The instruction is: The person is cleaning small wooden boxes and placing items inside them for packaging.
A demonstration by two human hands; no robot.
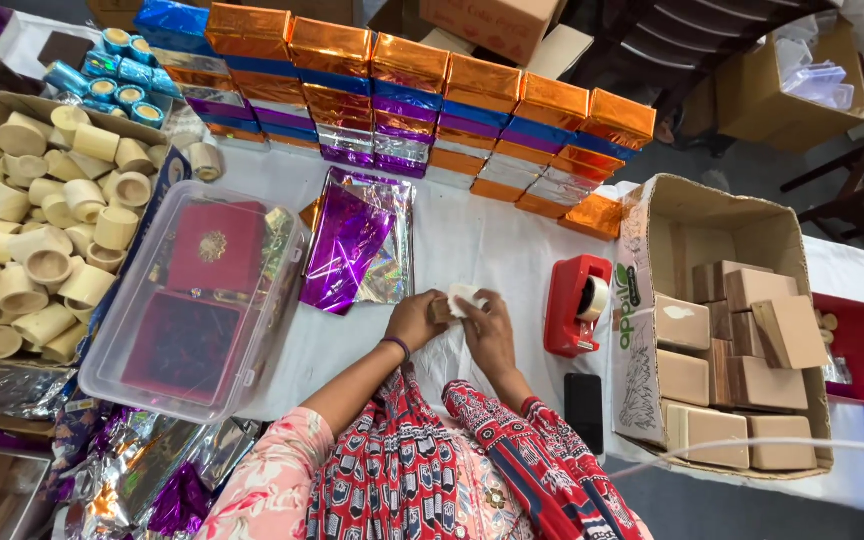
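While both hands meet over the white-clothed table (492, 240), left hand (414, 320) & right hand (489, 330) pinch 1 small white paper-wrapped block (462, 298) btwn them. 1 red tape dispenser (577, 305) sits just right; 1 clear plastic tub (102, 345) w/ 2 red boxes lies left.
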